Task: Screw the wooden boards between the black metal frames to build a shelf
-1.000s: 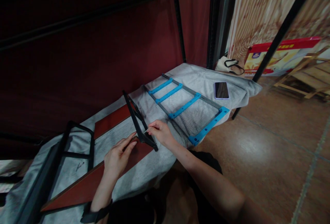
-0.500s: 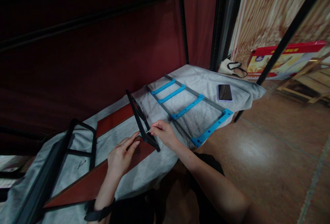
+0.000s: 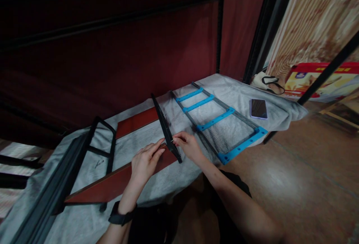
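Carton [image 3: 319, 81], red and yellow, beyond the table's right end: yellow characters on its red band and a small blue emblem, both too small to read; a slanting black pole [image 3: 331, 67] crosses in front of it. Pale bag [image 3: 260, 81] with dark strap, just left of the carton. Wooden slatted item [image 3: 343, 119], cut by the right edge of the view. Table [image 3: 286, 111], draped in grey cloth [image 3: 168, 176]; behind it, a dark red panel [image 3: 140, 53]. Phone [image 3: 258, 108], dark screen up, pale violet rim, near the right end. Ladder-like frame [image 3: 215, 119], grey rails, four blue crosspieces, lying right of centre. Red-brown board [image 3: 112, 182], near side; second board [image 3: 136, 122], farther back. Black frame [image 3: 166, 126], tilted, standing across the right ends of both boards, between the hands. Black tubular frame [image 3: 99, 152] and long dark grey parts [image 3: 50, 189], left end; small loose pieces [image 3: 99, 163] nearby, indistinct. Right hand [image 3: 191, 146]: forearm reaching in from the lower right, fingertips pinching a small metal piece [image 3: 173, 140] at the black frame. Left hand [image 3: 143, 163], black band [image 3: 122, 214] at the wrist: fingers extended along the red-brown board's upper edge, thumb lower; whether its grip clasps the board cannot be told.
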`<act>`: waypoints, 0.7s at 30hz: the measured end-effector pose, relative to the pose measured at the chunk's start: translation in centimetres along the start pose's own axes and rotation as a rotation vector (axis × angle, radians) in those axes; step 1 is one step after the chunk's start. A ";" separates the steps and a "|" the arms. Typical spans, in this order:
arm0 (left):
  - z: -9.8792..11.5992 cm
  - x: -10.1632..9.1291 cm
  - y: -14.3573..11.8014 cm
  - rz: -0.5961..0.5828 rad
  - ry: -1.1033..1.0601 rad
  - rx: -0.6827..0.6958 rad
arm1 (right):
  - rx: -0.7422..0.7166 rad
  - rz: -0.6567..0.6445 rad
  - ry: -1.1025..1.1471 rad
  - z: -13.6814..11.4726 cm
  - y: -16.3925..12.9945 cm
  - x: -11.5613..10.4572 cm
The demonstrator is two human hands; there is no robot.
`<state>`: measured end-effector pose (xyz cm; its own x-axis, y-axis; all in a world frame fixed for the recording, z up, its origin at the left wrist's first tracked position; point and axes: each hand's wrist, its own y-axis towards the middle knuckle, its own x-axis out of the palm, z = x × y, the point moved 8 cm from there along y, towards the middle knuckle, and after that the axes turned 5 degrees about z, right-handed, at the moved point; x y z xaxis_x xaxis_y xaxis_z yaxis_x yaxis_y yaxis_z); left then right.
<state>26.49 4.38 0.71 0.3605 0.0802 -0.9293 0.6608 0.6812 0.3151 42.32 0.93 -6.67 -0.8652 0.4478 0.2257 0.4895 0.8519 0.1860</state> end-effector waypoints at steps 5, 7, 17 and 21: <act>-0.1 0.0 -0.1 0.032 0.010 0.010 | -0.078 -0.008 -0.150 -1.2 0.0 0.0; 0.0 0.0 -0.2 0.050 0.006 0.024 | -0.094 -0.001 -0.190 -1.5 -0.1 0.1; 0.3 -0.3 -0.8 0.115 0.007 0.086 | -0.149 0.006 -0.301 -2.8 -0.7 0.2; 0.4 -0.4 -0.8 0.117 -0.005 0.090 | -0.156 0.011 -0.330 -2.9 -0.7 0.1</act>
<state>26.06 3.50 0.87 0.4414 0.1518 -0.8844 0.6706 0.5990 0.4376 42.16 -0.43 -3.99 -0.8362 0.5414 -0.0873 0.4874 0.8066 0.3345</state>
